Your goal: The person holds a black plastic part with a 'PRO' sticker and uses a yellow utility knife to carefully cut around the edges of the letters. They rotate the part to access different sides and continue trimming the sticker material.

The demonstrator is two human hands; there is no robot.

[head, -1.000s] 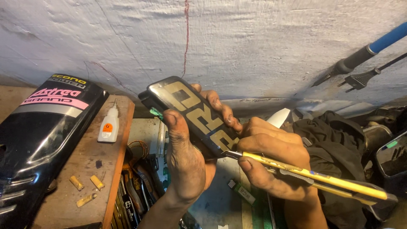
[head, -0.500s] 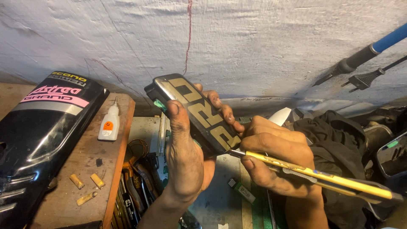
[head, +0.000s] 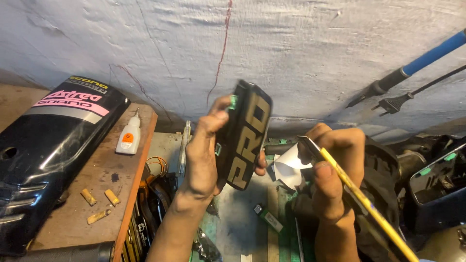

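My left hand (head: 201,157) grips a small black plastic panel (head: 244,136) with large tan letters, holding it upright on its long edge in the middle of the view. Small green bits show at its top and left edge. My right hand (head: 332,170) is shut around a yellow-handled utility knife (head: 361,204), whose blade tip points up-left, a short gap to the right of the panel. The blade is not touching the panel.
A big black motorcycle cover (head: 46,145) with pink and grey stickers lies on a wooden board (head: 104,194) at left, beside a white glue bottle (head: 129,137) and small brass bits (head: 99,201). A white wall stands behind. A blue-handled tool (head: 417,65) and plug lean right; clutter below.
My left hand has turned the lettered panel from lying slanted to standing upright. The knife blade, which was against the panel's lower edge, has pulled away to the right.
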